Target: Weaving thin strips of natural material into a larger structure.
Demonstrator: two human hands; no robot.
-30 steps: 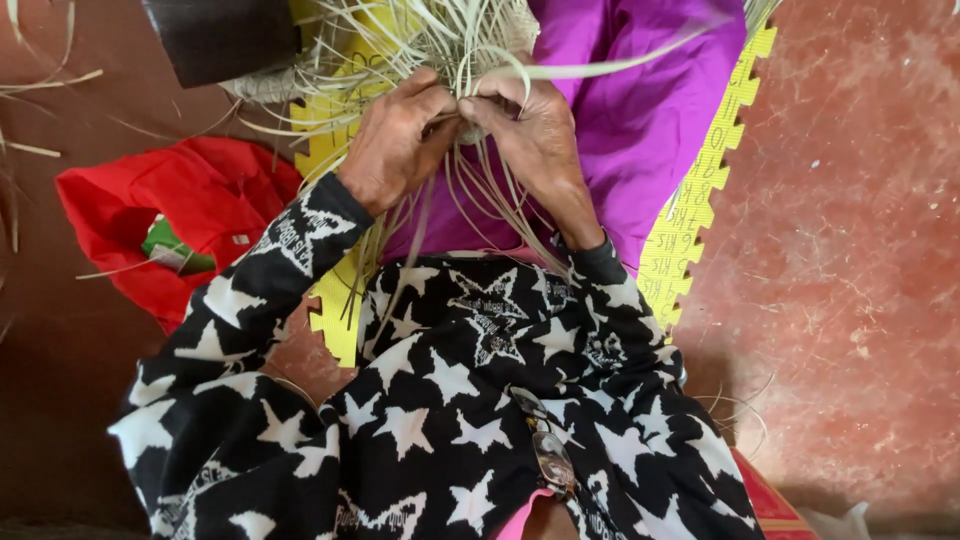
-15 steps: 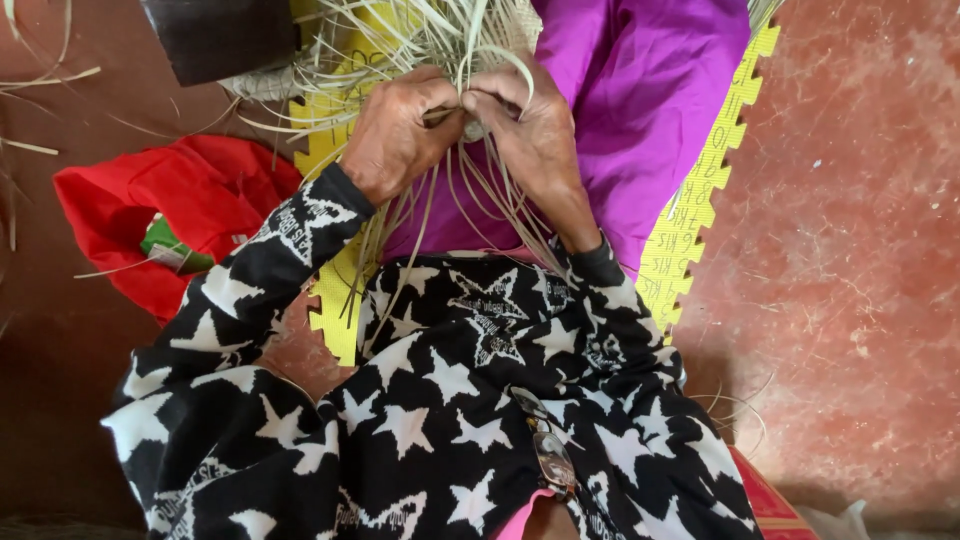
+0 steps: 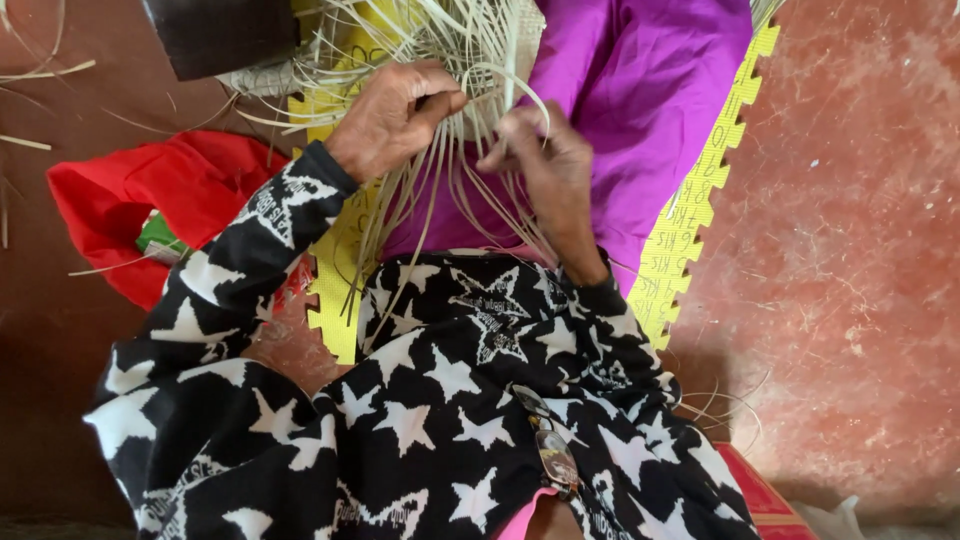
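Left hand (image 3: 385,118): pinching pale straw strips (image 3: 440,40) (over purple cloth (image 3: 640,90)).
Right hand (image 3: 540,150): apparently gripping one looped strip (image 3: 505,72).

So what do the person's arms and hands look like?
Both arms wear long black sleeves covered in big white stars, with some white lettering on them: the left sleeve and the right sleeve. Each sleeve ends at the wrist. The left hand and right hand are bare, with no gloves; no rings or bracelets show.
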